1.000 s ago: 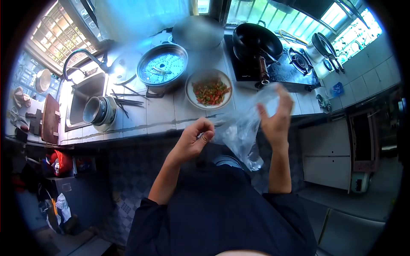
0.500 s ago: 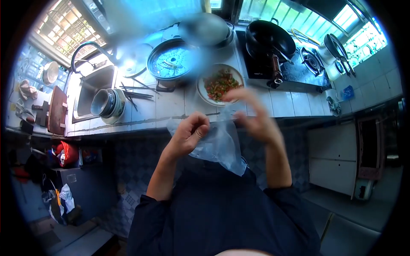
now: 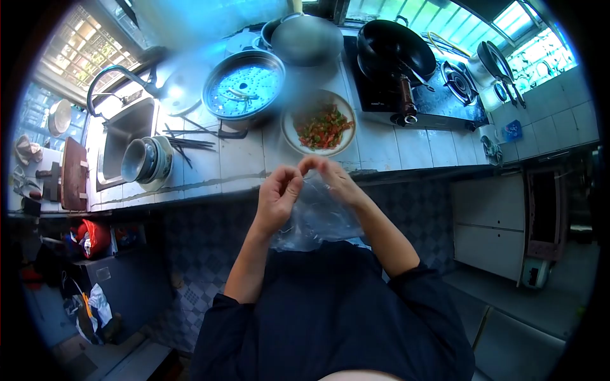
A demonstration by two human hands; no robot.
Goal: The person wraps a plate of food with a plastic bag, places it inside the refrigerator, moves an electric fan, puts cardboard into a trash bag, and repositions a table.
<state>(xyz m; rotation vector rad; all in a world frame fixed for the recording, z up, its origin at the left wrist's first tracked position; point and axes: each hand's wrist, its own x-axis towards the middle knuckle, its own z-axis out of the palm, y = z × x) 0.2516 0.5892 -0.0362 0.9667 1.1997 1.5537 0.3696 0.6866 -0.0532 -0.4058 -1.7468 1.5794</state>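
Note:
A clear plastic bag hangs in front of the counter edge, below both hands. My left hand is closed, its fingers pinching the bag's upper edge. Close beside it, my right hand also pinches the top of the bag, fingers bent toward the left hand. Just beyond my hands, a white plate on the counter bears chopped red and green peppers. The exact fold of plastic between the fingertips is too small to make out.
A steamer pot stands behind left, its handle toward me. Stacked bowls and dark chopsticks lie near the sink. At the right, a black wok sits on the stove, its handle pointing toward the counter edge.
My right hand, blurred and apart before, has come down and left to the bag beside my left hand. The bag now hangs between both hands. The view has shifted slightly.

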